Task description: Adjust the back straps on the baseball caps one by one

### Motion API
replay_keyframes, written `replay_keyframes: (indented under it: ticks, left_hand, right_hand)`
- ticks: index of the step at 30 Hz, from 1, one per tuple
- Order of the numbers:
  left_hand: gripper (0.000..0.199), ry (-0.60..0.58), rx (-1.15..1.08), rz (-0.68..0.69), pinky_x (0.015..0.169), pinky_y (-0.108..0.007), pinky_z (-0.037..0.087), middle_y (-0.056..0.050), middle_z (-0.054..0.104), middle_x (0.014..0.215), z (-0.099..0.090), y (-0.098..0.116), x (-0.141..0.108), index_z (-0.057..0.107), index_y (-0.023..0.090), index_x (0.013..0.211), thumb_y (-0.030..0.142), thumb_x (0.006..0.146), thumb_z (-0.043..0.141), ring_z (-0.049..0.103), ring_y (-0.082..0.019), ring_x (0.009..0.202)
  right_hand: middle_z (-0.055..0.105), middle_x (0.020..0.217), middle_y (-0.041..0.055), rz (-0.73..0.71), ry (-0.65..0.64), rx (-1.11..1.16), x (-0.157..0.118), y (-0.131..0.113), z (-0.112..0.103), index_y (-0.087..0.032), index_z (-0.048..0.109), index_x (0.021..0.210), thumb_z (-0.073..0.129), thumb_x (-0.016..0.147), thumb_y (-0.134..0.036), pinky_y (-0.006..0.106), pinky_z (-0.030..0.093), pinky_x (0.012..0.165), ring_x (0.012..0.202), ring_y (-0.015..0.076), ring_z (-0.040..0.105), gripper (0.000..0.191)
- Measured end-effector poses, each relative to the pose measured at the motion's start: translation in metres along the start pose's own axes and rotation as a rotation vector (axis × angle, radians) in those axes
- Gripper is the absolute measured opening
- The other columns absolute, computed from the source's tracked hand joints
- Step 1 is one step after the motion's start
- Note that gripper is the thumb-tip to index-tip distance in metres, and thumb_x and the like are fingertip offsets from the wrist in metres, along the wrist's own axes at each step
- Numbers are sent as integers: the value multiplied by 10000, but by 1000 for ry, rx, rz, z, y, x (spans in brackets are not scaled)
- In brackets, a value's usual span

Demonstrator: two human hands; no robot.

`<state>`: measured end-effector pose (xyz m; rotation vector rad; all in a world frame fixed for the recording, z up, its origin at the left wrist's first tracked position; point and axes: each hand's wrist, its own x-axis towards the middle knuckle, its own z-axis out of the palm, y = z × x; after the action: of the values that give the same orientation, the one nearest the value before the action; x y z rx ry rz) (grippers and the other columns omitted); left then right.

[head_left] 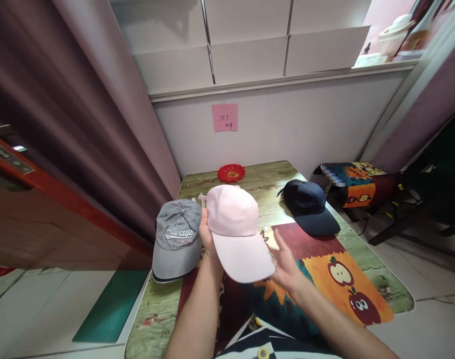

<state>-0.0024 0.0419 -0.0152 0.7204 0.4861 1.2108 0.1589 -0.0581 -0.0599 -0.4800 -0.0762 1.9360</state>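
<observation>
Since the pink cap is gripped above the table by the left hand, fingers closed, with the right hand spread open beside the brim, dents are best avoided by light pressure.

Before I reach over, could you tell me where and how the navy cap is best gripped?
I'd pinch the brim of the navy cap from the person's right: its flat edge points toward the near right, clear of the pink cap, while the crown is rounded.
</observation>
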Motion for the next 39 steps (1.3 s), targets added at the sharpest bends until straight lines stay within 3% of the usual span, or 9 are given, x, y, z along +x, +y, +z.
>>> replay_keyframes:
  ticks: [3, 6, 9, 13, 17, 20, 27, 33, 39]
  left_hand:
    - [582, 17, -18, 28, 1027, -432, 514, -59, 769, 1114, -5, -1, 9, 723, 254, 1168, 705, 894, 478, 626, -280, 1235]
    - [605, 1, -28, 24, 1012, -433, 514, -52, 764, 1125, -2, -16, 17, 710, 270, 1168, 742, 885, 460, 639, -274, 1205]
    - [729, -8, 88, -76, 910, -460, 551, -108, 755, 1108, -3, -43, 16, 698, 229, 1150, 827, 845, 411, 690, -285, 1057]
    - [577, 29, 683, -189, 663, -341, 538, -125, 747, 933, -21, -88, -6, 719, 155, 1019, 676, 778, 666, 674, -221, 731]
    - [357, 54, 935, -77, 626, -304, 503, -36, 680, 734, -44, -115, -30, 709, 170, 965, 488, 805, 680, 626, -180, 635]
    - [284, 16, 1032, 29, 649, -298, 506, -31, 676, 768, -52, -119, -37, 695, 180, 953, 431, 873, 590, 635, -170, 655]
    - [262, -40, 1070, 34, 615, -282, 475, -14, 645, 723, -52, -118, -32, 684, 179, 948, 409, 892, 570, 613, -162, 629]
    - [252, -37, 1027, 11, 614, -272, 470, -11, 644, 730, -52, -118, -33, 682, 179, 939, 398, 882, 569, 610, -153, 626]
    - [264, -13, 1007, 6, 600, -270, 458, 5, 608, 648, -50, -116, -34, 695, 180, 912, 416, 854, 591, 590, -155, 599]
  right_hand:
    - [793, 1098, 76, -102, 123, 99, -22, 25, -10, -152, 679, 1160, 677, 925, -225, 296, 606, 929, 1017, 180, 757, 246]
    - [790, 1115, 73, -246, 216, 92, -30, 7, -8, -168, 659, 1210, 661, 907, -128, 273, 630, 882, 1010, 175, 759, 306]
    - [794, 1099, 43, -468, 239, -2, -30, -53, 0, -204, 644, 1255, 672, 870, -97, 263, 643, 841, 973, 167, 764, 400]
    - [789, 1101, 36, -794, 242, -142, -25, -153, 2, -194, 669, 1186, 662, 864, -98, 265, 638, 851, 957, 156, 758, 336]
    - [789, 993, 42, -922, 453, -125, -16, -213, -32, -157, 688, 1069, 604, 863, -38, 265, 637, 838, 871, 138, 757, 252]
    - [776, 901, 35, -857, 779, -163, -13, -215, -79, -152, 684, 983, 625, 835, -26, 262, 648, 761, 755, 134, 745, 204]
    - [756, 884, 8, -909, 1009, -153, -24, -192, -150, -161, 646, 1068, 739, 740, -31, 292, 656, 694, 678, 136, 723, 365]
    - [741, 879, 4, -927, 967, -123, -31, -197, -152, -146, 648, 1010, 692, 794, -8, 220, 644, 641, 634, 99, 695, 260]
    - [751, 928, 46, -925, 759, -60, -19, -234, -110, -147, 636, 940, 584, 902, -27, 226, 647, 747, 756, 115, 744, 136]
